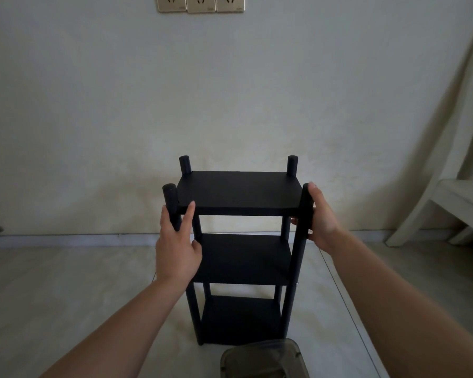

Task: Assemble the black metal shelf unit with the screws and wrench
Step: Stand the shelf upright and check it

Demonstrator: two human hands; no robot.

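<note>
The black metal shelf unit (239, 192) stands upright on the floor in front of me, with three flat shelves between four round posts. My left hand (176, 246) holds the near left post just under the top shelf, fingers wrapped around it and the index finger lying up along the shelf edge. My right hand (318, 216) grips the near right post at the top shelf, thumb up near the post's tip. A small silver screw head (297, 283) shows on the right post at the middle shelf. No wrench is in sight.
A pale wall stands close behind the shelf, with three sockets (200, 2) at the top. A white plastic chair (453, 203) draped with cloth is at the right. A translucent grey container lid (265, 360) lies on the tiled floor at my feet.
</note>
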